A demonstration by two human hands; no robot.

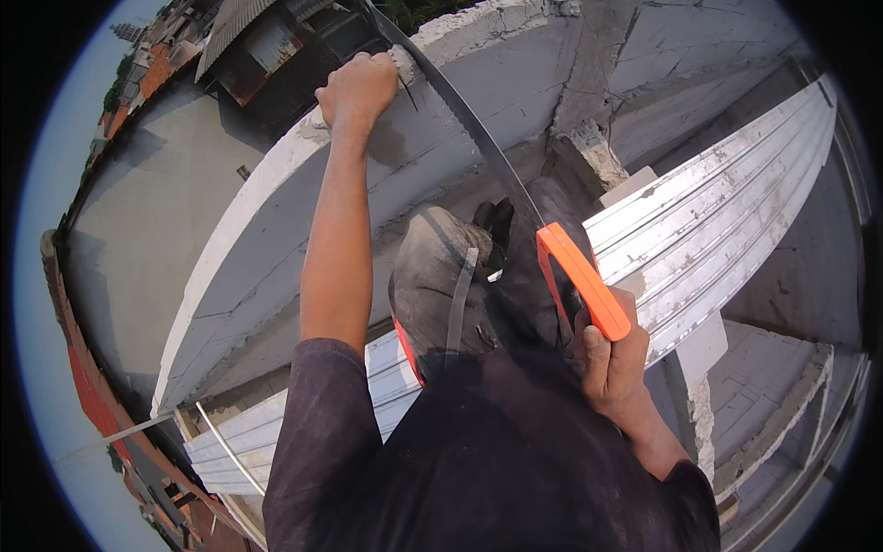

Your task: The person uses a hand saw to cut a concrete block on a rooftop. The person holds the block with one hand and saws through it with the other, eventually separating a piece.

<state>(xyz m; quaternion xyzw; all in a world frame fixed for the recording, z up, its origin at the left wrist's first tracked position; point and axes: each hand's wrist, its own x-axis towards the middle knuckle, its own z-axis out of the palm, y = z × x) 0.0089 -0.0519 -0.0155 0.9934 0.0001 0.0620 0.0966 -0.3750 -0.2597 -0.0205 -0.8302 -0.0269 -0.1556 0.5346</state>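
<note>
My right hand point(609, 359) grips the orange handle point(589, 281) of a long handsaw, whose dark blade point(487, 152) runs diagonally up to the wall top. My left hand point(357, 90) is closed on the rough top edge of a pale block wall point(262, 244), just left of the blade, with its fingertips partly hidden. The blade's far part crosses the wall's edge beside a small chipped spot point(405, 66). Below the saw are my legs point(437, 285) in dusty dark trousers.
A ribbed metal plank point(708, 212) lies across behind my legs. Lower right are block walls point(754, 396) with rough edges and an open drop. Left, beyond the wall, lie a lower concrete surface point(156, 221) and rooftops point(258, 46). A pale pole point(230, 446) slants at lower left.
</note>
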